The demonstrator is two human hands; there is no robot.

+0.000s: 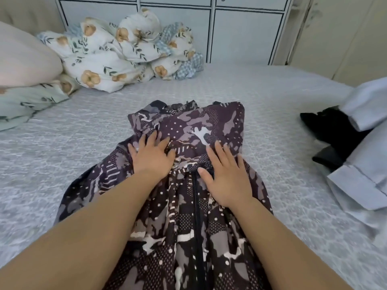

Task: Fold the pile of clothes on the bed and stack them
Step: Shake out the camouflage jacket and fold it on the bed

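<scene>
A dark purple patterned dress (184, 222) with grey, white and dotted patches lies spread on the bed (73, 143) in front of me, its bodice at the far end and its skirt running toward me. A black zip runs down the middle of the skirt. My left hand (151, 155) lies flat on the waist area with fingers spread. My right hand (227, 176) presses flat on the waist to the right of the zip. Neither hand grips the cloth.
At the right edge lies a pale blue shirt (368, 147) over a black garment (330, 132). A crumpled floral duvet (125, 55) and pillows (23, 59) sit at the head of the bed on the left. White cabinets (240, 32) stand behind the bed.
</scene>
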